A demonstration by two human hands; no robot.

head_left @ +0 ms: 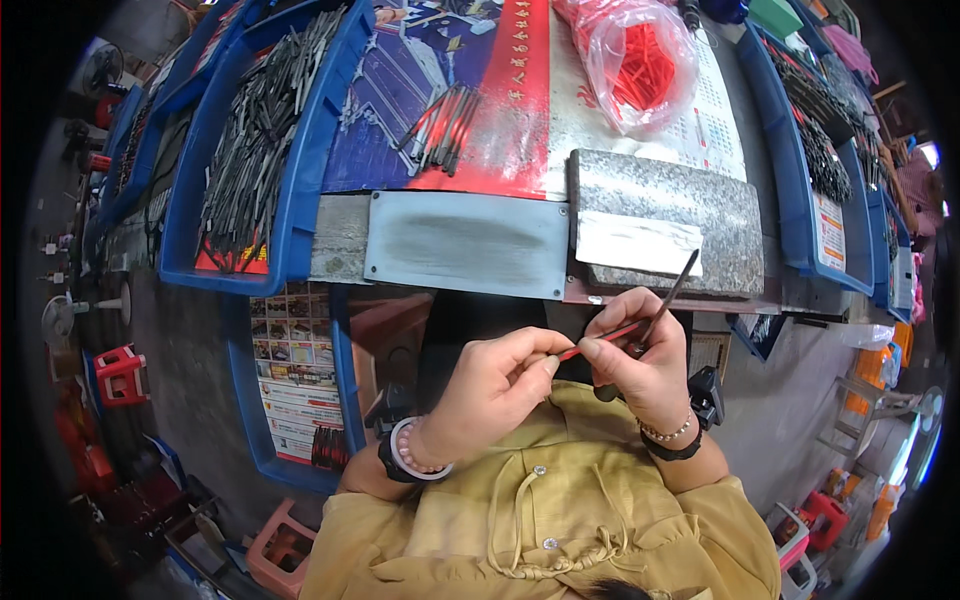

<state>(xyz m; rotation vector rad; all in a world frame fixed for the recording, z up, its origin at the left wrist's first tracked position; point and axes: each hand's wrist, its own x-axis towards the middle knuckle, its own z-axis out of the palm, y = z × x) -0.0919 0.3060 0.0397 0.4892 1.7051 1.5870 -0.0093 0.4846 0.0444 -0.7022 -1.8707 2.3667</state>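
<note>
Much of the thin red sleeve (597,344) is covered by fingertips; only a short red stretch shows between the two hands, and where it ends inside the right hand (640,362) cannot be made out. The dark metal rod (672,295) rises from that hand up and to the right, its lower end buried in the grip, so whether it already sits inside the sleeve is hard to tell; it seems to run in line with it.

The left hand (495,385) comes in from the lower left, wrist bent, thumb and forefinger pinching the near end of the red sleeve, the other fingers curled under. The right hand is closed around the rod and sleeve where they meet, thumb pressed on top, knuckles turned away from the camera. Both hands hover close together in front of the chest, just below the edge of the workbench (340,240), touching nothing else.

On the bench lie a grey metal plate (465,243) and a speckled stone slab (665,215). Farther back sit a small bundle of dark rods (440,130), a clear bag of red sleeves (640,65) and a blue tray (300,190) heaped with dark rods, its far end cut off by the frame.
</note>
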